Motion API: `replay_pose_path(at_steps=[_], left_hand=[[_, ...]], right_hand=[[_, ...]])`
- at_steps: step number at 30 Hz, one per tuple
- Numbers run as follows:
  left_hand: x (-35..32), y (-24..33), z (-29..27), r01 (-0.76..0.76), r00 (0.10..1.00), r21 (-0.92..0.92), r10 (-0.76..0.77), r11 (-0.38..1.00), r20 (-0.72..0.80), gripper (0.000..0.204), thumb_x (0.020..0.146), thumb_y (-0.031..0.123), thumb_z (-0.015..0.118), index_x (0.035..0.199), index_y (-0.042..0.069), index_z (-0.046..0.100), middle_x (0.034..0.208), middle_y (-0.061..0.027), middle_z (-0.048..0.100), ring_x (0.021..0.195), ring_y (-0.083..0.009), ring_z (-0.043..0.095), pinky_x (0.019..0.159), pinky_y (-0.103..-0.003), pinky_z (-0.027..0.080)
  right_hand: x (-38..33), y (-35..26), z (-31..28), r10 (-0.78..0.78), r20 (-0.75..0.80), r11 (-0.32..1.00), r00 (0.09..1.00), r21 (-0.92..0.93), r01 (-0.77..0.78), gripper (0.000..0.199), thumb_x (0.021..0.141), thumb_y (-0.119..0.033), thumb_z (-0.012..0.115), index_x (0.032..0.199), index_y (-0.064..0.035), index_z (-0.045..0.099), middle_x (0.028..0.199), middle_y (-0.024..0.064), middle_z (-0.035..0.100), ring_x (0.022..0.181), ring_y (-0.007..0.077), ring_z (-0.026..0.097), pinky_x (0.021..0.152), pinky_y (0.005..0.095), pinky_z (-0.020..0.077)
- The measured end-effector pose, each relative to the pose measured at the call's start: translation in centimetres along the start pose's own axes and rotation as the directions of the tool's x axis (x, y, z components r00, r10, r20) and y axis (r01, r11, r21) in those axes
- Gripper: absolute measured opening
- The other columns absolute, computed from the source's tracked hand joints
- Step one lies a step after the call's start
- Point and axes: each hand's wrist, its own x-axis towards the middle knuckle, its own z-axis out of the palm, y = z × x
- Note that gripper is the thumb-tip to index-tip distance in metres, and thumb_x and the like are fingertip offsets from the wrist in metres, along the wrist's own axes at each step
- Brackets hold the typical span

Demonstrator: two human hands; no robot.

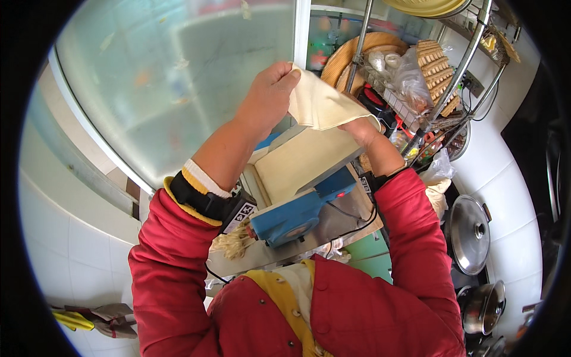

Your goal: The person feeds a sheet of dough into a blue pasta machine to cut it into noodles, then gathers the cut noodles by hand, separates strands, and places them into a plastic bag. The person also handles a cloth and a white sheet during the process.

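A pale sheet of dough (pixel 327 106) is held up in front of me, its edge drooping between my hands. My left hand (pixel 275 89) is closed on the sheet's upper left corner, thumb on top. At the sheet's right end, my right hand (pixel 361 130) grips it, with its fingers partly hidden under the dough. Below lies a flat stretch of dough (pixel 303 159) on the sloping feed of a blue noodle machine (pixel 285 221). Whether both parts are one sheet I cannot tell. Cut noodles (pixel 233 241) lie in a pile beside the machine's left side.
Frosted glass (pixel 178 77) stands close at the left. To the right is a metal rack (pixel 358 50) with a wire basket, bags and round wooden boards (pixel 372 43). A lidded pot (pixel 470 233) sits at the right, near a smaller pot (pixel 483 306). Cables hang by the machine.
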Motion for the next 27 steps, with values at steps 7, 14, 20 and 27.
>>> replay_pose_path(at_steps=[7,14,20,27], left_hand=[[0.1,-1.7,0.2,0.072,0.997,-0.039,-0.07,0.997,0.032,0.019,0.101,0.024,0.046,0.1,0.007,0.056,0.087,-0.0002,0.058,0.074,-0.0085,0.055,0.067,-0.026,0.048],[0.0,-3.4,0.5,0.217,0.973,0.037,-0.219,0.976,0.069,0.017,0.1,0.023,0.048,0.105,0.008,0.055,0.087,-0.0006,0.058,0.079,-0.0111,0.059,0.07,-0.027,0.048],[-1.3,-4.5,-0.3,0.334,0.932,0.059,-0.339,0.941,0.126,0.028,0.098,0.024,0.051,0.12,0.007,0.051,0.105,-0.0038,0.054,0.098,-0.0187,0.064,0.075,-0.031,0.048],[-4.7,-6.4,-6.4,0.372,0.926,0.007,-0.372,0.928,0.067,0.029,0.095,0.027,0.059,0.116,0.007,0.056,0.111,-0.0022,0.055,0.095,-0.0172,0.064,0.071,-0.028,0.049]], right_hand=[[-0.1,0.0,-1.0,-0.17,0.0,0.985,0.985,-0.026,0.17,0.046,0.097,-0.021,0.051,0.139,-0.0031,0.045,0.141,0.0121,0.049,0.128,0.0224,0.048,0.107,0.0335,0.0366],[-0.9,-2.2,-0.8,-0.029,0.019,0.978,0.999,0.207,0.024,0.043,0.099,-0.024,0.046,0.136,-0.0038,0.047,0.137,0.0121,0.052,0.126,0.0253,0.05,0.105,0.0363,0.0388],[-0.9,-3.2,-1.8,0.103,0.078,0.433,0.992,0.894,-0.116,0.036,0.099,-0.032,0.045,0.123,-0.0076,0.057,0.115,0.0088,0.066,0.104,0.0264,0.065,0.089,0.0411,0.0545],[0.3,-1.8,-5.4,0.145,0.011,0.292,0.989,0.955,-0.053,0.044,0.101,-0.035,0.036,0.124,-0.004,0.055,0.121,0.012,0.063,0.109,0.0311,0.063,0.094,0.046,0.0519]])
